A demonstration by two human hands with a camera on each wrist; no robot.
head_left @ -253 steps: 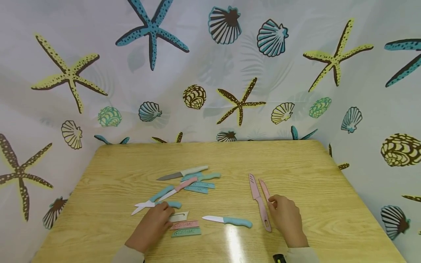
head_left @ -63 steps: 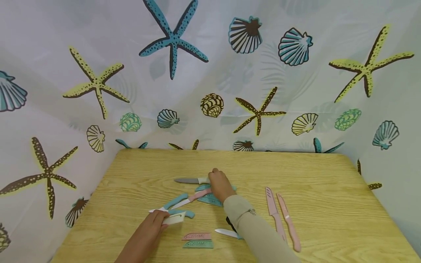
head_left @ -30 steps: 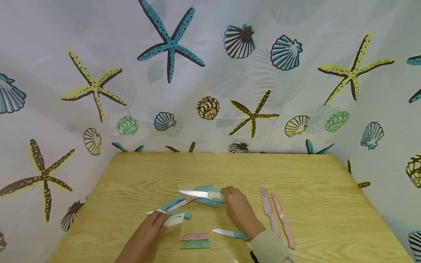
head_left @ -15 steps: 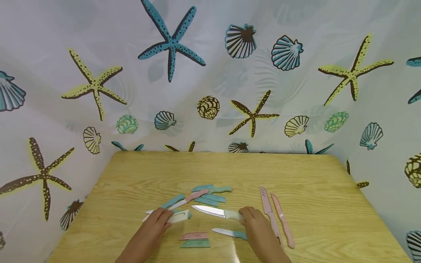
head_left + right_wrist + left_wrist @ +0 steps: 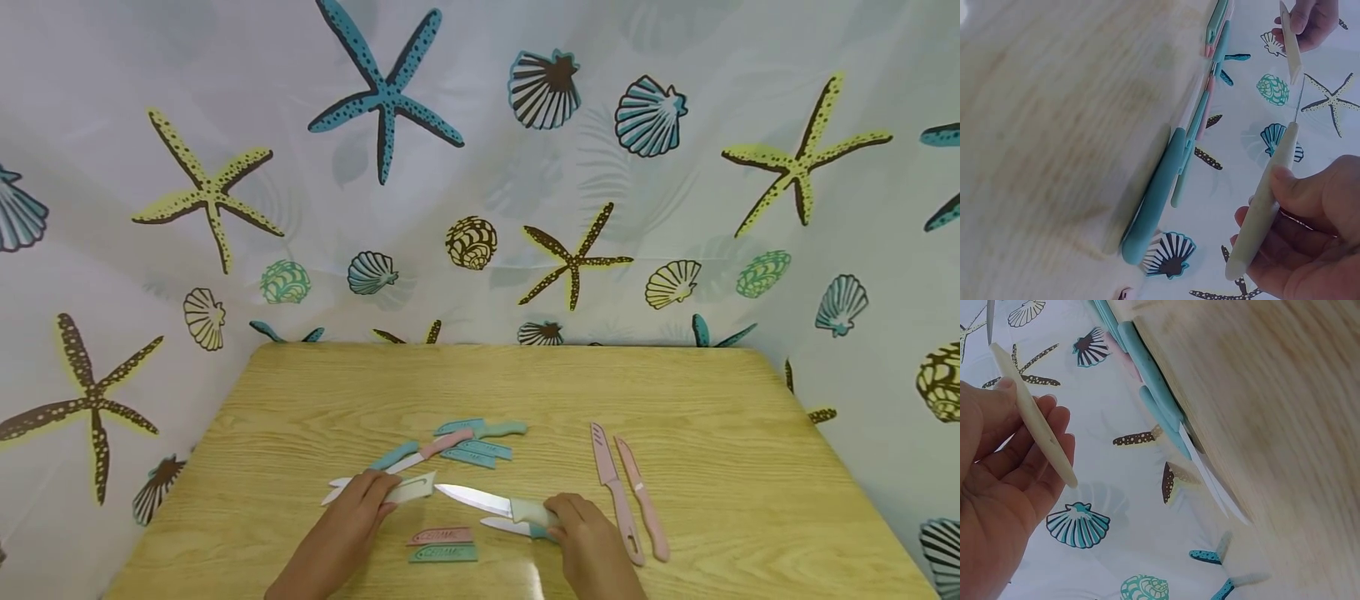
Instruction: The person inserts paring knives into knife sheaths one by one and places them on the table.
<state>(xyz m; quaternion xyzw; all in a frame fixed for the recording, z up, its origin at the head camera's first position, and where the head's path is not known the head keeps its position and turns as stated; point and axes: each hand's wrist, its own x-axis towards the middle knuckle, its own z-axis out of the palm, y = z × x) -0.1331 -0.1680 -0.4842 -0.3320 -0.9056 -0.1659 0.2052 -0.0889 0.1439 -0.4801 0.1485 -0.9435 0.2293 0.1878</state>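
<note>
My left hand (image 5: pixel 347 523) grips a cream knife sheath (image 5: pixel 412 488), its open end facing right. In the left wrist view the thumb and fingers pinch the sheath (image 5: pixel 1040 428) edge-on. My right hand (image 5: pixel 588 533) holds a kitchen knife (image 5: pixel 531 511) by its cream handle, the shiny blade pointing left. The blade's tip is right at the sheath's mouth, and both are held above the table. In the right wrist view the thumb presses along the cream handle (image 5: pixel 1260 212). Under the held knife lies a small blue-handled knife (image 5: pixel 506 526), partly covered.
Pink and green sheaths (image 5: pixel 441 552) lie in front on the wooden table (image 5: pixel 675 383). Two pink knives (image 5: pixel 626 512) rest at right. Behind are blue sheaths (image 5: pixel 480 453), a green-handled knife (image 5: pixel 504 429), a pink-handled knife (image 5: pixel 447 442) and blue-handled knives (image 5: pixel 395 455).
My left hand has lifted the cream sheath off the table. My right hand left the pink knives, took the cream-handled knife from the back and brought it forward, its tip to the sheath.
</note>
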